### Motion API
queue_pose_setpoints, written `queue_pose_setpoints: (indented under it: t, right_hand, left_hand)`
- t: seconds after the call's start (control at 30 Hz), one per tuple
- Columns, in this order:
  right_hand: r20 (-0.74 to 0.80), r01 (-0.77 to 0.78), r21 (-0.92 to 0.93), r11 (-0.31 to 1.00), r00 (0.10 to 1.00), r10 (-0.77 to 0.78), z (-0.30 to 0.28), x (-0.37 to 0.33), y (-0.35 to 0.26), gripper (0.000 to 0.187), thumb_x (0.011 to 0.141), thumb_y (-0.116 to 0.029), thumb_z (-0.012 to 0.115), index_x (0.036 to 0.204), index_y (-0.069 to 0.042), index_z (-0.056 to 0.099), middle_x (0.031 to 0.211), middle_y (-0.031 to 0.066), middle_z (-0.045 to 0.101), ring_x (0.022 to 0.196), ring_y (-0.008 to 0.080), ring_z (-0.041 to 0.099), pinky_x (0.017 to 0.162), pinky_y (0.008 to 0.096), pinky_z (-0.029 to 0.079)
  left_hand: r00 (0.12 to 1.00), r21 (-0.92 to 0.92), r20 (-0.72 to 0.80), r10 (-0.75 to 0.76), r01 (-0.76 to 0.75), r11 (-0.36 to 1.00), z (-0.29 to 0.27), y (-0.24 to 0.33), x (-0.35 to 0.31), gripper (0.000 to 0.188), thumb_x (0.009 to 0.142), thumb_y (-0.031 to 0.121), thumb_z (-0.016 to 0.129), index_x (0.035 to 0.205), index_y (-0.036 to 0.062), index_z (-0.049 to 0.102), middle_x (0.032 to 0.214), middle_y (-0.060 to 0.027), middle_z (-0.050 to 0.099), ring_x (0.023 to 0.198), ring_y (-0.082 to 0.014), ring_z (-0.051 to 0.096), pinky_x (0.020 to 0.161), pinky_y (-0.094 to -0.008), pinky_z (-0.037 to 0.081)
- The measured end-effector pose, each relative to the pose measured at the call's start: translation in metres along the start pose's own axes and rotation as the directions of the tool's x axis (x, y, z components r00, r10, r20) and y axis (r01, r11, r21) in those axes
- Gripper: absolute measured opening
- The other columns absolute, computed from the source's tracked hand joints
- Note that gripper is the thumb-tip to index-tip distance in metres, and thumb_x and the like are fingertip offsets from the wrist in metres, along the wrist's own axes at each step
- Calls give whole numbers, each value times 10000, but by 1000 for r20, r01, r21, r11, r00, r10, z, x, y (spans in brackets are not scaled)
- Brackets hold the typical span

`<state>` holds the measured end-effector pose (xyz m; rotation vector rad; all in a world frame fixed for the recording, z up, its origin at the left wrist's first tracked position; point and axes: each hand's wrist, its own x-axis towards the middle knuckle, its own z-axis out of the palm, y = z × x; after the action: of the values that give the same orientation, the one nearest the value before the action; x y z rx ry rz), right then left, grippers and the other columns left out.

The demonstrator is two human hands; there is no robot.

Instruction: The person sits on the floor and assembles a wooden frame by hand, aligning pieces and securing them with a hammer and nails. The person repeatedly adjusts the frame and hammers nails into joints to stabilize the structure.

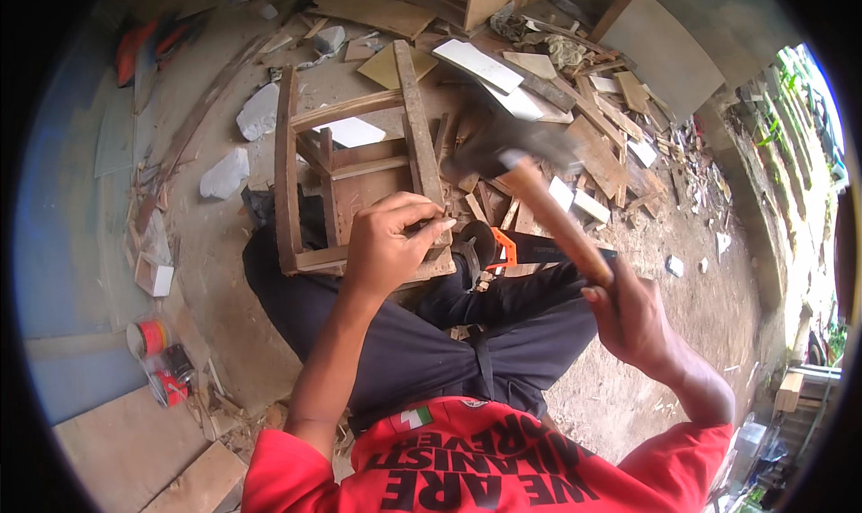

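Observation:
My right hand (633, 320) is wrapped round the wooden handle of a hammer (561, 212). The hammer is raised in the air to the right of a wooden frame (416, 118), and its dark head is smeared by motion. My left hand (391, 244) rests at the near right corner of that frame, thumb and fingers pinched together. Whatever is between those fingertips is too small to make out. The frame, made of nailed-looking bars with crosspieces, leans over my lap and lower legs.
A handsaw (505, 248) with an orange handle lies just right of the frame. Wood offcuts (597, 158) and white board pieces (480, 64) cover the floor beyond. Pale stone lumps (224, 174) lie to the left, with red cans (148, 338) nearer me.

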<state>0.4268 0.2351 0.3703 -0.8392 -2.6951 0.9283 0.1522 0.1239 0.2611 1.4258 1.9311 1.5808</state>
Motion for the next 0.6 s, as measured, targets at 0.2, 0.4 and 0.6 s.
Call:
queue_pose_setpoints:
  t: [0.2,0.4,0.6]
  right_hand:
    - [-35,-68,36,997,997,70,8,7,6,249,976,-182,630,913,-20,452,597,205,557,534,448,580,461,481,407]
    - [14,-63,185,981,998,61,34,12,25,288,1018,-252,570,893,-19,455,591,182,537,535,404,572,488,448,413]
    - [171,-267,512,816,963,208,27,21,16,277,1043,-273,523,961,-9,513,678,54,610,580,150,569,549,330,454]
  left_hand:
    - [994,95,97,40,-49,994,-1,2,4,228,767,80,806,953,2,702,918,-81,690,816,-190,668,718,-311,533]
    - [958,75,245,149,-172,982,-12,8,8,370,699,170,858,993,42,673,1075,-58,655,1016,-257,628,880,-383,503]
    - [949,194,260,176,-230,954,-14,6,4,336,705,102,835,985,42,660,1080,-66,641,1016,-280,627,888,-399,502]
